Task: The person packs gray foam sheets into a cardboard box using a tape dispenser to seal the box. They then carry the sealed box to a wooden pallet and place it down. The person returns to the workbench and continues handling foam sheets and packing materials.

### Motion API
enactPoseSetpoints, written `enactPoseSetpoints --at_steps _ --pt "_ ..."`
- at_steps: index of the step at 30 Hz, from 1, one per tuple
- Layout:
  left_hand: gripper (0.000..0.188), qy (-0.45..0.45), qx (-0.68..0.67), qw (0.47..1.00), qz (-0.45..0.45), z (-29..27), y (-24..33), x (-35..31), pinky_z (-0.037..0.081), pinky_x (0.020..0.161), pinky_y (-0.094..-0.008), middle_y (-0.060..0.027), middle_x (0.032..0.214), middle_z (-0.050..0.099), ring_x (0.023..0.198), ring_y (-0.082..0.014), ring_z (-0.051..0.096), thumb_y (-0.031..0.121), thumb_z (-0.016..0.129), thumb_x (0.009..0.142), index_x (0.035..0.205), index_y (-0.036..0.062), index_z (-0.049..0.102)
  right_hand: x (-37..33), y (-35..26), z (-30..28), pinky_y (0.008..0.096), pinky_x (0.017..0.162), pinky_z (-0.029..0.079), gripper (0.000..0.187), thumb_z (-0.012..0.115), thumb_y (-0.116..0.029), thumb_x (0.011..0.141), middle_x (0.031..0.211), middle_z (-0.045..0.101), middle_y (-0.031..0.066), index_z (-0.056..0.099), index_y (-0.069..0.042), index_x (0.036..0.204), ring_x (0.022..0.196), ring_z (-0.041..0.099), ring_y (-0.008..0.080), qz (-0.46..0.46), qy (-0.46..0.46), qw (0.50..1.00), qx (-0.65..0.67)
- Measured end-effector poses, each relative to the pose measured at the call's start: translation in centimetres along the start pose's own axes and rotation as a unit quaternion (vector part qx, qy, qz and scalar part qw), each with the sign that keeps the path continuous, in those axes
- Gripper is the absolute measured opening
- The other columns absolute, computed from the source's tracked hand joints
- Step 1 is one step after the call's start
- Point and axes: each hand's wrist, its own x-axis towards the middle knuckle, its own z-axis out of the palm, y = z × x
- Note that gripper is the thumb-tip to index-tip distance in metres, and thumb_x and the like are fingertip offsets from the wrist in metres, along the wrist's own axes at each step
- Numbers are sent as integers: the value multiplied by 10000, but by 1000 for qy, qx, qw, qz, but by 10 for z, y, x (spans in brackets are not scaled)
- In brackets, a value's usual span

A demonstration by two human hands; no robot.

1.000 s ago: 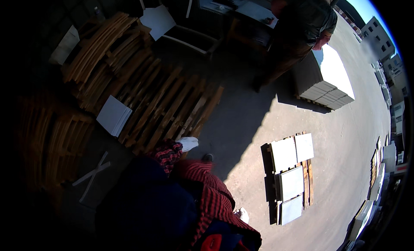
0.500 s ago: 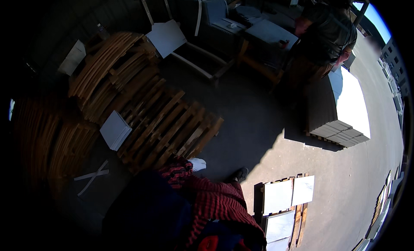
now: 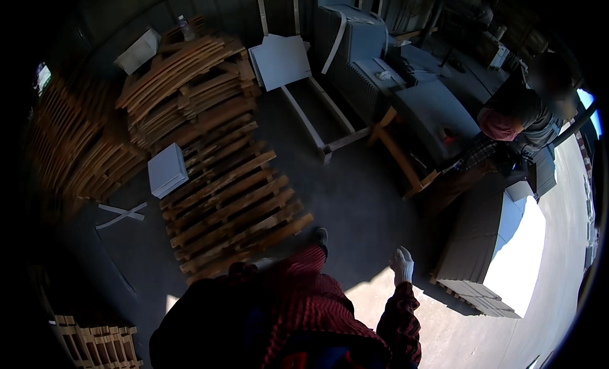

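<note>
Right hand (image 3: 401, 265) empty, fingers apart, slab stack (image 3: 471, 245) at three o'clock; left hand (image 3: 265, 263), can't tell, wooden pallet (image 3: 230, 206) at eleven. Seemingly mid-stride; gripping would need closer reach.

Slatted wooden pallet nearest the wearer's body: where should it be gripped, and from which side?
Probably best to grip the slatted wooden pallet by its end slat, coming from the wearer's side, hands spread along it. That slat forms the near edge, with a dark gap behind it that fingers could likely hook into. The left edge looks worse: white panels crowd it.
</note>
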Motion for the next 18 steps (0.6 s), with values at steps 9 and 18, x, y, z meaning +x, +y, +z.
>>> enactPoseSetpoints --at_steps 9,18 --pt "430 174 -165 967 -89 -215 116 105 436 994 -434 -150 1275 633 1201 -335 577 402 455 972 1229 100 621 122 19 8 282 562 465 370 625 -233 921 864 654 34 629 -29 1229 685 612 125 90 -80 970 -213" --pt "507 178 -251 951 4 -295 204 240 456 975 -319 -57 1219 654 1088 -158 598 406 541 978 1361 75 568 201 168 -191 428 458 375 294 564 -423 946 675 522 67 586 -132 915 530 491 261 -11 -143 887 -439"
